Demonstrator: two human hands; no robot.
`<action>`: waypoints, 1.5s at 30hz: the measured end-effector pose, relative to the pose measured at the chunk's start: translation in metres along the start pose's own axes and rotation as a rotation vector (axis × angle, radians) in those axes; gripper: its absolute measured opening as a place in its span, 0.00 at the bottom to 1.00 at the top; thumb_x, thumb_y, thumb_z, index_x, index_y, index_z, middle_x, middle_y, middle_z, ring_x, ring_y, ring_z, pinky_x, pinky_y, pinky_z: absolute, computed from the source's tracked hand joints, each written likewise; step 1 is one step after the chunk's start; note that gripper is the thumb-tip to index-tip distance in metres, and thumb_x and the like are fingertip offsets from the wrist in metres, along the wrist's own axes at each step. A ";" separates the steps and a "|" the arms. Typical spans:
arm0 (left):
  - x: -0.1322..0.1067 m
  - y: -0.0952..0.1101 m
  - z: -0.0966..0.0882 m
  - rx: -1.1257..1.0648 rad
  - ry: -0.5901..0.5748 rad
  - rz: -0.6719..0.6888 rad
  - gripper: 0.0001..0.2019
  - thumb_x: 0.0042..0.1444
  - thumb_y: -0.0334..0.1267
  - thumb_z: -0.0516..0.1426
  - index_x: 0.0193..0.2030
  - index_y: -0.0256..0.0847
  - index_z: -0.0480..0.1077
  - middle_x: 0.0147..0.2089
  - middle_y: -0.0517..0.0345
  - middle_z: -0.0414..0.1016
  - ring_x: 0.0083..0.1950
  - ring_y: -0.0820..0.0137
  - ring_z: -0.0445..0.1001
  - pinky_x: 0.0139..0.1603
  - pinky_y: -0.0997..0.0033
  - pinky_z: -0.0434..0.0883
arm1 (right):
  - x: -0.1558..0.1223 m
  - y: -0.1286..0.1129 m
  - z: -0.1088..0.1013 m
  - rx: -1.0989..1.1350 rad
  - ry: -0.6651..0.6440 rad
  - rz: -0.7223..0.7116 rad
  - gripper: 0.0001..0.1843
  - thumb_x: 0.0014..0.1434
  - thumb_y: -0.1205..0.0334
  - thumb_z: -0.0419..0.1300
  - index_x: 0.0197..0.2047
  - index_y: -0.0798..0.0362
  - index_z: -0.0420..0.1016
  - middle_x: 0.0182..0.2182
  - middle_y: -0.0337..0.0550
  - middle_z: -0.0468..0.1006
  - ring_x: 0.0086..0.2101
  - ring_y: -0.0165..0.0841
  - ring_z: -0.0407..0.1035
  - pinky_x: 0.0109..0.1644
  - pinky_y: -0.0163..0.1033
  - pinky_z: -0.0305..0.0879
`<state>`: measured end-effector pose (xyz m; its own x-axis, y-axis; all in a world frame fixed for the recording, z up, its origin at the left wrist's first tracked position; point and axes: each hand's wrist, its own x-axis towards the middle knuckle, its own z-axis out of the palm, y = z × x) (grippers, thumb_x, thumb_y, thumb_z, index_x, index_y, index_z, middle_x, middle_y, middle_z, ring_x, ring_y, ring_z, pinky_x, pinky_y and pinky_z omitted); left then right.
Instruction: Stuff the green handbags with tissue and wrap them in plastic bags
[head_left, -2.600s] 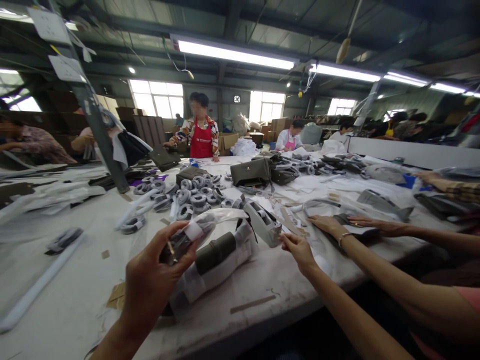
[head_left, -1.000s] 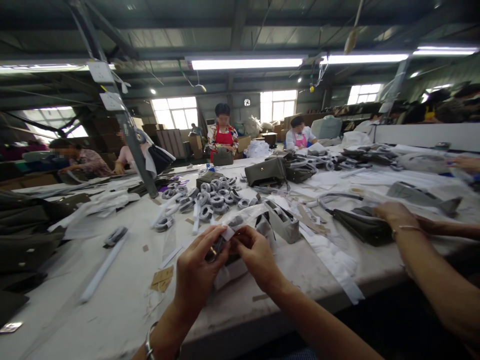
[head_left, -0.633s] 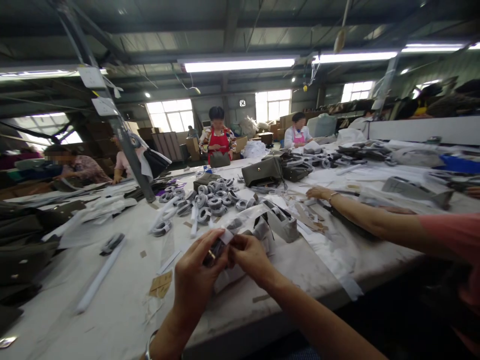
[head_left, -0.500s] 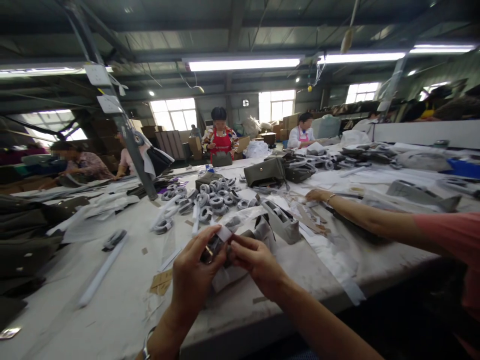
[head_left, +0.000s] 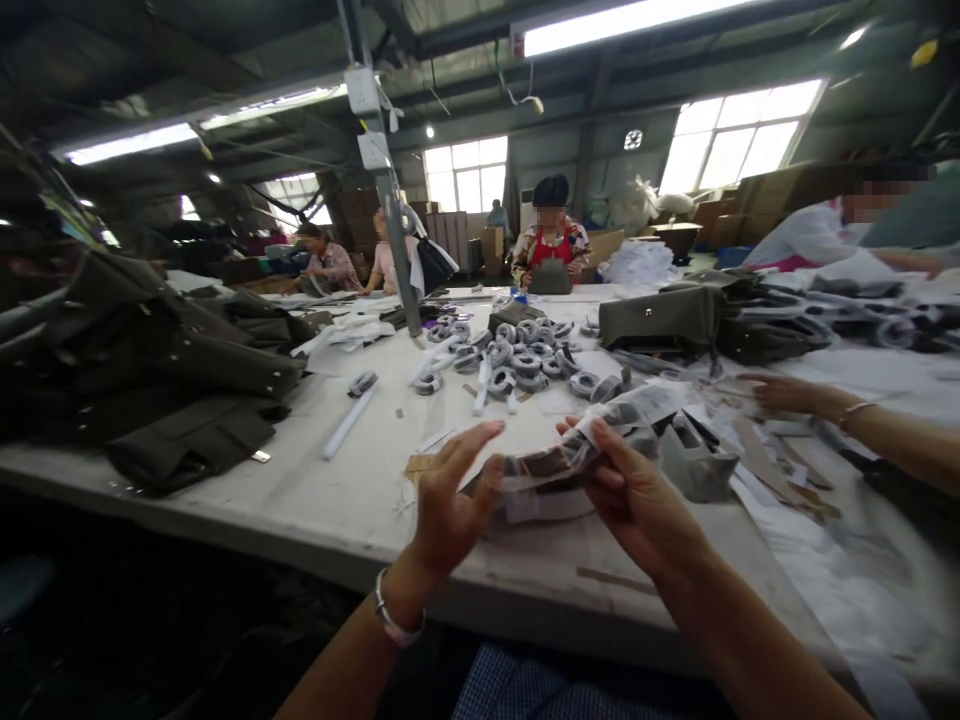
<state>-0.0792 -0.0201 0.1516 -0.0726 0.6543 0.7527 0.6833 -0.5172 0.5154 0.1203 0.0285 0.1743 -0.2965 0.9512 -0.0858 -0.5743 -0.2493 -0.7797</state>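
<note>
My right hand (head_left: 637, 495) is closed on a dark strap piece wrapped in clear plastic and white paper (head_left: 551, 465), held just above the white table (head_left: 315, 490). My left hand (head_left: 450, 500) is at the bundle's left end with its fingers spread and its thumb near the plastic; it holds nothing. A bracelet is on my left wrist. A grey tape dispenser (head_left: 694, 462) sits just right of the bundle.
Several paper-wrapped coiled straps (head_left: 525, 365) lie mid-table with a white tube (head_left: 349, 425) to their left. Olive bags (head_left: 172, 380) are piled at the left, and another olive bag (head_left: 660, 320) stands beyond. A co-worker's hand (head_left: 780, 393) rests at the right. A pole (head_left: 390, 215) rises from the table, with other people behind it.
The view has swung left. My left hand has let go of the wrapped piece and opened, while my right hand keeps hold of it.
</note>
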 end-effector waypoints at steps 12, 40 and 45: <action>-0.083 -0.154 -0.066 0.398 -0.290 -0.648 0.10 0.49 0.46 0.62 0.34 0.43 0.76 0.37 0.56 0.78 0.35 0.65 0.74 0.40 0.65 0.70 | -0.028 0.024 -0.086 -0.524 0.160 -0.065 0.29 0.49 0.41 0.70 0.47 0.55 0.83 0.24 0.44 0.75 0.25 0.31 0.64 0.27 0.35 0.66; 0.098 -0.035 -0.054 -0.366 -0.329 -0.391 0.18 0.59 0.53 0.59 0.40 0.38 0.71 0.43 0.49 0.80 0.46 0.63 0.78 0.49 0.62 0.73 | 0.076 0.031 0.042 -0.821 -0.369 -0.643 0.17 0.59 0.60 0.62 0.53 0.48 0.78 0.51 0.46 0.79 0.49 0.38 0.74 0.50 0.44 0.73; 0.103 -0.013 -0.043 -0.496 -0.323 -0.380 0.16 0.59 0.51 0.60 0.40 0.38 0.71 0.42 0.52 0.80 0.44 0.66 0.78 0.51 0.62 0.73 | 0.086 0.033 0.050 -0.628 -0.275 -0.526 0.15 0.54 0.53 0.68 0.41 0.52 0.84 0.41 0.46 0.84 0.43 0.41 0.77 0.51 0.46 0.72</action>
<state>-0.1266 0.0299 0.2401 0.0317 0.9310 0.3636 0.2357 -0.3605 0.9025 0.0376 0.0931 0.1724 -0.3309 0.8169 0.4724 -0.1842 0.4351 -0.8814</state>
